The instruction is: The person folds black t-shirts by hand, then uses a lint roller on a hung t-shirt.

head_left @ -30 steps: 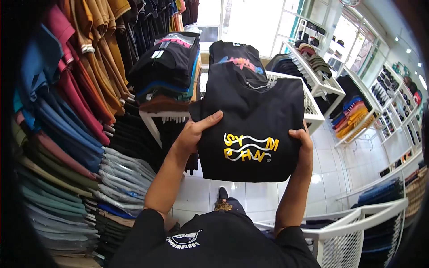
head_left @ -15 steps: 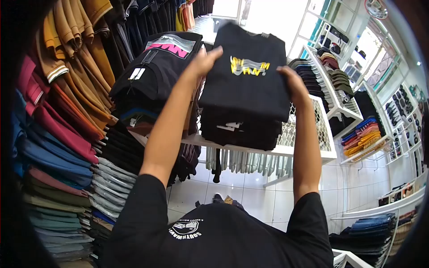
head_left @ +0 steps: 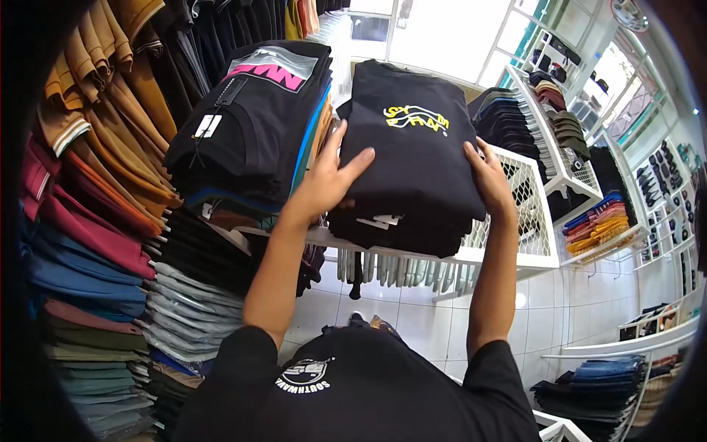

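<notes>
A folded black T-shirt with a yellow and white print lies on top of a stack of folded black shirts. My left hand rests along the shirt's left side, thumb spread over its top and fingers stretched out. At the right edge, my right hand touches the shirt with its fingers extended along the side; some fingers are partly hidden. White tags show between the layers below. Left of my left hand stands another pile, topped by a black T-shirt with a pink print and a white tag.
A white mesh rack carries the stacks, with garments hanging beneath it. Brown, red and blue clothes crowd the left side. More shelves of folded clothes stand at right, and folded jeans lie at lower right.
The printed T-shirt was held up at a tilt by both hands and now lies flatter on the stack. My hands have moved down, to its sides, and the left grip has loosened.
</notes>
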The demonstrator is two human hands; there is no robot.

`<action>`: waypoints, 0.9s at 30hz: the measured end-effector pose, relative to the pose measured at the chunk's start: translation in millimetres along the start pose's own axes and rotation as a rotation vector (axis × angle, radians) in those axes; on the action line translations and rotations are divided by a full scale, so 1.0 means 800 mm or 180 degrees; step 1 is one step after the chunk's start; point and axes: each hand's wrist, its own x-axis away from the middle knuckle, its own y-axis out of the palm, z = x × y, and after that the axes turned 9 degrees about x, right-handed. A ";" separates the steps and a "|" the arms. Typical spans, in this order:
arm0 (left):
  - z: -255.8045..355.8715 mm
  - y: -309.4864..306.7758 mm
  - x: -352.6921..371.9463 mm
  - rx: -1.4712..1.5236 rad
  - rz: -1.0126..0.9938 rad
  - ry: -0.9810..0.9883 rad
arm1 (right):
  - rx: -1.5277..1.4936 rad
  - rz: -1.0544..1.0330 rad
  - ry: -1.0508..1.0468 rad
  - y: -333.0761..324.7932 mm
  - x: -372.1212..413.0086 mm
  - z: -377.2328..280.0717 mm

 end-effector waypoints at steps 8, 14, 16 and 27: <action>0.089 -0.010 0.056 -0.1904 0.0164 0.0002 | 0.2754 0.0832 -0.0033 -0.009 0.084 -0.049; 0.126 0.039 -0.007 -0.1766 0.0441 0.1726 | 0.2188 0.1417 -0.1668 0.025 0.058 -0.114; 0.074 0.075 -0.042 -0.2202 0.0496 0.1879 | 0.2484 0.1264 -0.2055 0.059 0.036 -0.095; 0.062 0.075 -0.082 -0.2359 -0.0305 0.1029 | 0.2799 0.0783 -0.1713 0.076 -0.010 -0.055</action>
